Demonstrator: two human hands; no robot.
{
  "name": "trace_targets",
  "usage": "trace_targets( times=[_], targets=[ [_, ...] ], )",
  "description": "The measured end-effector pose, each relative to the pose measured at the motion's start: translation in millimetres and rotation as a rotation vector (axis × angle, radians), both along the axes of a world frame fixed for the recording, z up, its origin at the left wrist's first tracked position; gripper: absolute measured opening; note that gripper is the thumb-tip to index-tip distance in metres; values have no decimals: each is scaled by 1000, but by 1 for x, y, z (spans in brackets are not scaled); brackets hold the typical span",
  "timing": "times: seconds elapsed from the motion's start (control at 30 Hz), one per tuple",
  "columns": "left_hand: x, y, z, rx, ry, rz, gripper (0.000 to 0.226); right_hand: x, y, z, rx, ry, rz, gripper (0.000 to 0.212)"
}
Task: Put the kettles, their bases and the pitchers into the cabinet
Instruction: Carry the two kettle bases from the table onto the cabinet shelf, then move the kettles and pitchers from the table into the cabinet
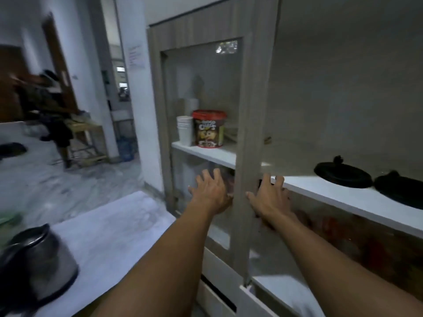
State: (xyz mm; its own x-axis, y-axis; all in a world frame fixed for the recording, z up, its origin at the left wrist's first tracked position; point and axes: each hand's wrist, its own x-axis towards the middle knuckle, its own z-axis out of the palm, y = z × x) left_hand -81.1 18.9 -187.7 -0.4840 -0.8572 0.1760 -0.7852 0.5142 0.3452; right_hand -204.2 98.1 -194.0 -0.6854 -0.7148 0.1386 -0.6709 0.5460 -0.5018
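Observation:
The cabinet's glass door [248, 143] stands partly swung out in front of me. My left hand [211, 191] lies flat and open against the glass near the door's edge. My right hand [269, 197] is spread on the other side of the door's wooden stile, its fingertips at the white shelf [320, 191]. Two round black kettle bases [342, 175] [399, 188] lie on that shelf at the right. A steel kettle [36, 264] stands on the white table [119, 236] at the lower left.
A stack of white paper cups [184, 130] and a red-lidded cereal tub [208, 129] sit on the shelf behind the glass. Blurred colourful items fill the shelf below. White drawers [219, 282] lie under the cabinet. At the left a doorway, a wooden bench and a person in dark clothes.

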Motion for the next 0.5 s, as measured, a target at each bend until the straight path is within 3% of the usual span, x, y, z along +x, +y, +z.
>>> trace_targets(
  times=[0.3,0.5],
  targets=[
    [314,-9,-38,99,-111,561,69,274,-68,-44,130,6,547,62],
    [445,22,-79,230,-43,768,61,415,-66,-93,255,-79,796,55]
  ],
)
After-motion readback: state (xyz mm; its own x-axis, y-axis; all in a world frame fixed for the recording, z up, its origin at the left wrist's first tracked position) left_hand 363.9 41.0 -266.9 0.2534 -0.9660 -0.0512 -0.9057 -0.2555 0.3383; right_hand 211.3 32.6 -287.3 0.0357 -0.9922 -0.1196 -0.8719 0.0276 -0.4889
